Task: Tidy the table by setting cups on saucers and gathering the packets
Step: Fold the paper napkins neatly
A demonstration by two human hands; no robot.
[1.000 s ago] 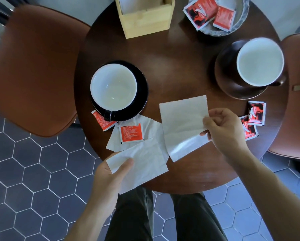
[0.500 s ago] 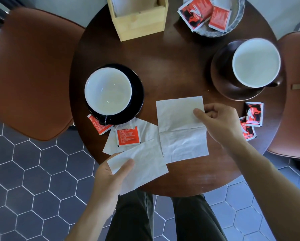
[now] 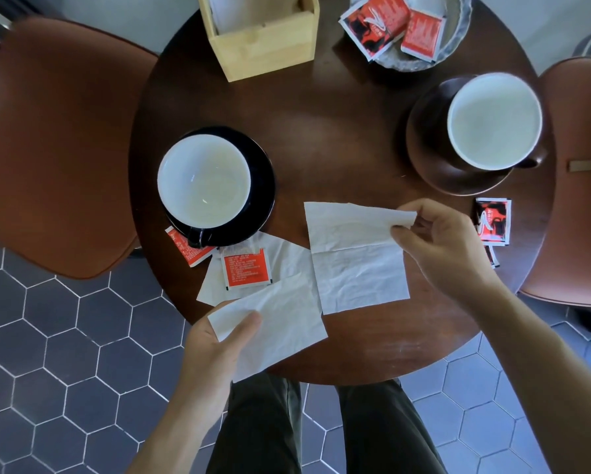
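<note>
1. Right hand (image 3: 448,244): grip pressed together on the far right corner of a white napkin (image 3: 355,254); thumb under the corner, fingers curled over it; the corner is lifted and curls back, while the rest of the napkin lies flat on the bench (image 3: 338,131).
2. Left hand (image 3: 215,340): grip pinching the near left corner of a second napkin (image 3: 273,323); thumb on top, fingers beneath; this napkin overhangs the near edge of the bench and its right edge overlaps the near left corner of the first napkin.
3. A third napkin (image 3: 287,258) lies partly under the second; a red packet (image 3: 247,271) rests on it, printed side up.
4. Another red packet (image 3: 188,248) is tucked under the near edge of the black saucer (image 3: 260,186); the white-lined cup (image 3: 203,181) stands on that saucer, just beyond the napkins.
5. A second cup (image 3: 494,119) stands on a brown saucer (image 3: 434,155) at the far right of the bench, well apart from the first.
6. Red-and-black packets (image 3: 492,222) lie stacked just beside the right hand, near the brown saucer; the hand covers part of the stack.
7. A grey dish (image 3: 458,32) at the far edge holds more packets (image 3: 390,22); a wooden box (image 3: 266,46) stands to its left.
8. Brown chairs (image 3: 58,142) flank the bench on both sides; hexagonal floor tiles (image 3: 65,354) show below.
</note>
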